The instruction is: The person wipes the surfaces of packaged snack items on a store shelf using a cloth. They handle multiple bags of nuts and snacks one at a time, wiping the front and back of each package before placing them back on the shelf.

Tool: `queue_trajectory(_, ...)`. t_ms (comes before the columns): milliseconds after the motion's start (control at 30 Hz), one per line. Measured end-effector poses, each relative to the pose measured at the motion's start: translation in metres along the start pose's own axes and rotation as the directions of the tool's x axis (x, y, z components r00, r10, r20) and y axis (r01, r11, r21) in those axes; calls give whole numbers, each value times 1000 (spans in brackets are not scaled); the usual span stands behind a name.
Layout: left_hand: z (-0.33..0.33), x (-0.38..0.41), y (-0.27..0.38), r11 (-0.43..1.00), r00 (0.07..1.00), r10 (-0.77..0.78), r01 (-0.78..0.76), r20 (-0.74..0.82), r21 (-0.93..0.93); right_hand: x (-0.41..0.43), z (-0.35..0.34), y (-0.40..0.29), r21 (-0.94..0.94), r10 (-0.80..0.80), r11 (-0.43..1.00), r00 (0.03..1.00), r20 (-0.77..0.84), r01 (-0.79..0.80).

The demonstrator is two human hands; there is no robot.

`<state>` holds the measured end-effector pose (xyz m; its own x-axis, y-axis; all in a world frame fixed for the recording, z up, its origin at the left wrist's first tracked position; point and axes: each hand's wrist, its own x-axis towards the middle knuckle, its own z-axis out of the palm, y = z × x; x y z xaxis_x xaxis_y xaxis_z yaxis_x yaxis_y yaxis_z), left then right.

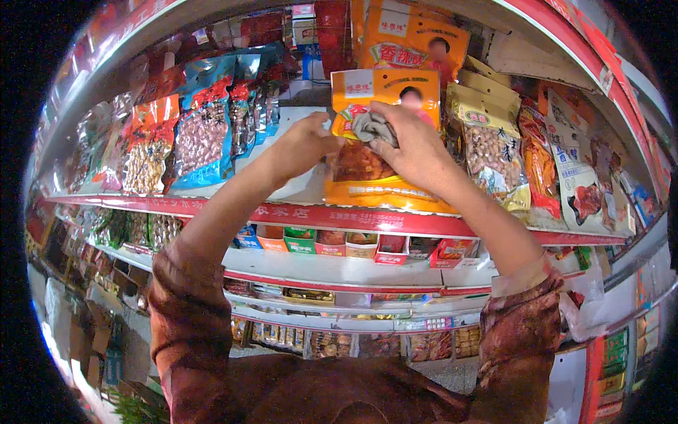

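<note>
An orange snack bag [365, 185] stands upright at the front of the upper shelf, with printing and a picture of brown food on it. My right hand [413, 143] grips a crumpled grey cloth [371, 129] against the front of this bag. At the bag's left edge is my left hand [304, 146], fingers bent; whether they pinch the edge or only rest by it I cannot tell. Behind stands a similar orange bag [418, 37], its lower part hidden by the front one.
Left on the shelf are blue peanut bags [204, 127] and an orange-topped nut bag [148, 148]. To the right are a gold peanut bag [492, 143] and a white food pouch [577, 175]. A red shelf edge [296, 213] runs in front. Small open boxes [331, 244] line the shelf below.
</note>
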<state>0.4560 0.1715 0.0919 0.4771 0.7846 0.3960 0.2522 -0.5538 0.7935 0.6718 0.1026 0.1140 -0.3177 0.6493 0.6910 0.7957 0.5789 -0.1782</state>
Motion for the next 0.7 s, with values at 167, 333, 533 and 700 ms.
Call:
queue_trajectory(167,24,30,18,806,935,-309,354,173,-474,-12,-18,-5,209,-75,977,991,108,51)
queue_trajectory(333,27,37,21,581,937,-228,350,265,-735,-50,-41,-21,323,-424,879,885,189,352)
queue_trajectory(533,38,31,45,736,991,-90,134,101,-664,-81,-97,-12,282,-177,957,911,372,71)
queue_trajectory(700,29,28,47,681,992,69,30,104,-732,-26,-110,-7,287,218,943,964,-155,-168)
